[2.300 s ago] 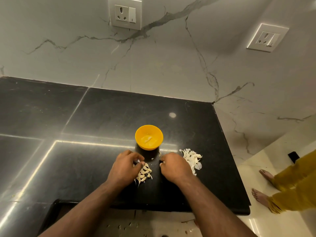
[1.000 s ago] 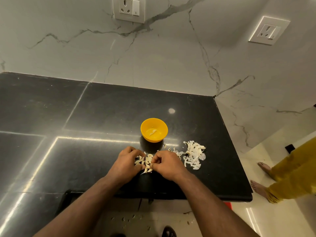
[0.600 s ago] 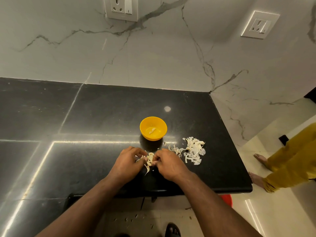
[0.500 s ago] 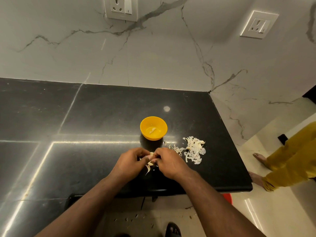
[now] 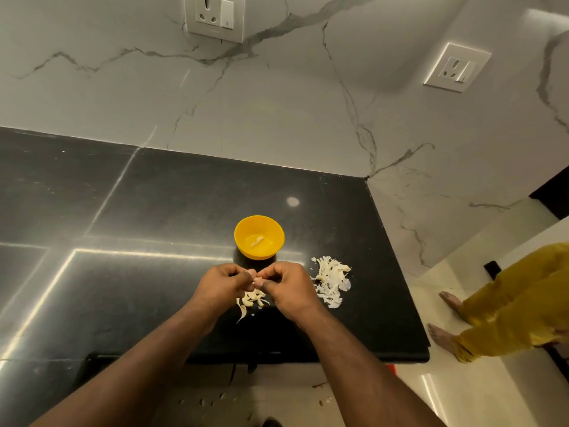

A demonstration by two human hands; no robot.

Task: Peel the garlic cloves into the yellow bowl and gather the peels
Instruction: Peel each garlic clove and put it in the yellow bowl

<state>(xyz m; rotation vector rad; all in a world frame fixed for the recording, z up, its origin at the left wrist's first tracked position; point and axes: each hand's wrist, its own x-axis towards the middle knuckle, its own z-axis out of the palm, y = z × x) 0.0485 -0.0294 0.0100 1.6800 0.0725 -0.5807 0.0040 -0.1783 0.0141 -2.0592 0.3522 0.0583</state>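
Observation:
A small yellow bowl stands on the black counter and holds a couple of peeled cloves. Just in front of it, my left hand and my right hand are raised a little above the counter, fingertips pinched together on one garlic clove, mostly hidden by the fingers. Under the hands lies a small heap of unpeeled cloves. A pile of white peels lies to the right of my right hand.
The counter's right edge and front edge are close to the peels. A person in yellow clothes stands barefoot on the floor at the right. Bits of peel litter the floor below the counter. Two wall sockets sit on the marble wall.
Both hands have lifted off the heap of cloves with one clove pinched between them. The heap now shows below the hands.

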